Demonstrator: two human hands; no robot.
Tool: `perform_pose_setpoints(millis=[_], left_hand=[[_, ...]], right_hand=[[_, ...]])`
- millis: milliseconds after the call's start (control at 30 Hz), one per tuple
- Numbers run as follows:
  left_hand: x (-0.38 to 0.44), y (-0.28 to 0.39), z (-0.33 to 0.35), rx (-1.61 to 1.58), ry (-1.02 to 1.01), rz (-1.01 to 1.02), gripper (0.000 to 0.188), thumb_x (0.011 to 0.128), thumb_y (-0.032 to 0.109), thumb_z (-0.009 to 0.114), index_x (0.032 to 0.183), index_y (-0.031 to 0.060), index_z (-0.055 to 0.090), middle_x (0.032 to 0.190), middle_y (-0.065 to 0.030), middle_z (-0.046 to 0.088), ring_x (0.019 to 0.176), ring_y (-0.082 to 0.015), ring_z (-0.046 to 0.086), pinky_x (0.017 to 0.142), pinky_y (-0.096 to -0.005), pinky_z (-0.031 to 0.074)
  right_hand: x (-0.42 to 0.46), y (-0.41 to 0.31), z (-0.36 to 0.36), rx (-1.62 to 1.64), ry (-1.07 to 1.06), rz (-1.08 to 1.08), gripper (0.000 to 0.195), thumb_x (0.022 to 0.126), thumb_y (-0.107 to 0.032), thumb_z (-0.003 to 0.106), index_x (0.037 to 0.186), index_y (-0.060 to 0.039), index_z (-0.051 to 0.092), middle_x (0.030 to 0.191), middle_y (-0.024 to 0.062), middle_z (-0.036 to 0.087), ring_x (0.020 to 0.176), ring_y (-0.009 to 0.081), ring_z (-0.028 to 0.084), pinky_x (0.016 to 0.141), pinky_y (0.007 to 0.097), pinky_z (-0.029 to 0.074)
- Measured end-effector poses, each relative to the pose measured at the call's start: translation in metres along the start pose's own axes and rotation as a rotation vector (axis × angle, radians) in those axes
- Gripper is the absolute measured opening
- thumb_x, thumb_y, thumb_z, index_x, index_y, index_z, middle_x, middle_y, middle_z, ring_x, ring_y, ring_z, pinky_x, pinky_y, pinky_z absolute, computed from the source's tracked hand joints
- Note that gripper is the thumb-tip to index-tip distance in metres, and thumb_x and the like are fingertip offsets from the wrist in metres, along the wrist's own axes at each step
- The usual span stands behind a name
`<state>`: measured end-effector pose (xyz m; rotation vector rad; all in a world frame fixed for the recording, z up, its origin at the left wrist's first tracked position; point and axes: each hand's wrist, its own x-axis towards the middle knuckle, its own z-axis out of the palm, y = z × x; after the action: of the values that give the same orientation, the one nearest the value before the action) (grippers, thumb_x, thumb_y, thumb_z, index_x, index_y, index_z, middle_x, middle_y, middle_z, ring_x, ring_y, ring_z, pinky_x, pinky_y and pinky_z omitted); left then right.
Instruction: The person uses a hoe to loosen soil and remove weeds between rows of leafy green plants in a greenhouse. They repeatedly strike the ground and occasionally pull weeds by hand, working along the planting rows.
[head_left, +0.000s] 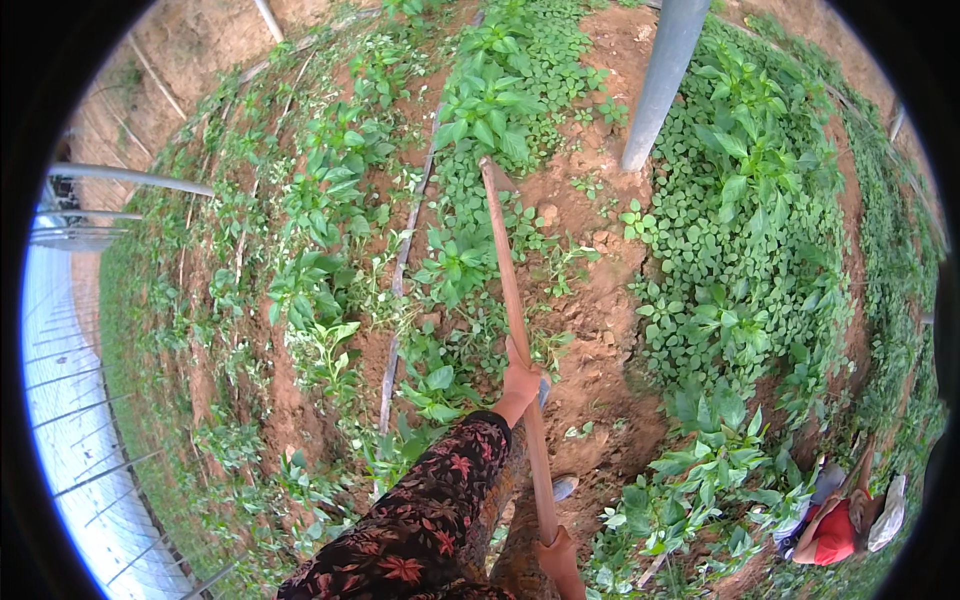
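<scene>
A hoe with a long wooden handle (504, 247) reaches away from me over the soil. Around the middle of the handle my left hand (519, 381) is closed, below a dark floral sleeve. My right hand (558, 556) grips the handle near its lower end, at the bottom of the view. The hoe's metal blade (501, 178) is at the far end among low green weeds (457, 191), partly hidden by leaves. Just beyond it grows a leafy pepper plant (489, 112). Uprooted, wilting weeds (564, 262) lie right of the handle.
A grey metal post (664, 90) stands in the soil ahead to the right. Dense weeds (690, 247) cover the right-hand bed. A drip-irrigation hose (401, 262) runs along the row at left. A person in a red top (831, 534) is low among plants at lower right.
</scene>
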<state>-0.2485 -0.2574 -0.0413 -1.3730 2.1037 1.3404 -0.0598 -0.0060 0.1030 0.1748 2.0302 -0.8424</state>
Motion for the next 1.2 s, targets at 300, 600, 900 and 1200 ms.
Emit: perform_pose_setpoints(millis=[300, 600, 900, 1200], left_hand=[[-0.14, -0.035, 0.039, -0.032, -0.157, -0.166, 0.082, 0.086, 0.013, 0.052, 0.143, 0.0143, -0.008, 0.092, -0.0223, 0.06, 0.069, -0.0345, 0.06, 0.056, -0.0424, 0.047], [-0.062, 0.009, 0.007, -0.302, -0.047, -0.144, 0.08, 0.086, 0.012, 0.052, 0.144, 0.0149, -0.003, 0.092, -0.0173, 0.056, 0.064, -0.0267, 0.056, 0.053, -0.0387, 0.044], [0.113, 0.086, -0.065, -0.174, 0.185, -0.083, 0.082, 0.086, 0.009, 0.052, 0.144, 0.0146, -0.006, 0.097, -0.0179, 0.058, 0.063, -0.0255, 0.056, 0.053, -0.0398, 0.046], [0.035, 0.073, -0.019, 0.103, -0.002, -0.108, 0.086, 0.084, 0.011, 0.053, 0.141, 0.0058, -0.012, 0.097, -0.0252, 0.06, 0.081, -0.0373, 0.061, 0.065, -0.0438, 0.049]], right_hand=[[-0.112, 0.067, -0.034, -0.13, -0.106, 0.258, 0.035, 0.068, -0.021, 0.065, 0.091, 0.0013, 0.051, 0.075, 0.0266, 0.059, 0.073, 0.0436, 0.06, 0.062, 0.0483, 0.048], [-0.038, 0.047, -0.038, -0.172, -0.038, 0.037, 0.033, 0.069, -0.022, 0.065, 0.088, 0.0004, 0.051, 0.074, 0.0259, 0.06, 0.072, 0.0437, 0.06, 0.061, 0.0494, 0.048], [0.113, -0.138, -0.071, -0.119, -0.054, -0.156, 0.031, 0.067, -0.015, 0.063, 0.088, 0.0038, 0.051, 0.075, 0.0268, 0.059, 0.075, 0.0452, 0.058, 0.063, 0.0456, 0.047], [0.044, -0.09, -0.075, 0.094, -0.215, 0.263, 0.036, 0.067, -0.018, 0.066, 0.09, 0.0062, 0.051, 0.072, 0.023, 0.06, 0.069, 0.0386, 0.061, 0.061, 0.0424, 0.048]])
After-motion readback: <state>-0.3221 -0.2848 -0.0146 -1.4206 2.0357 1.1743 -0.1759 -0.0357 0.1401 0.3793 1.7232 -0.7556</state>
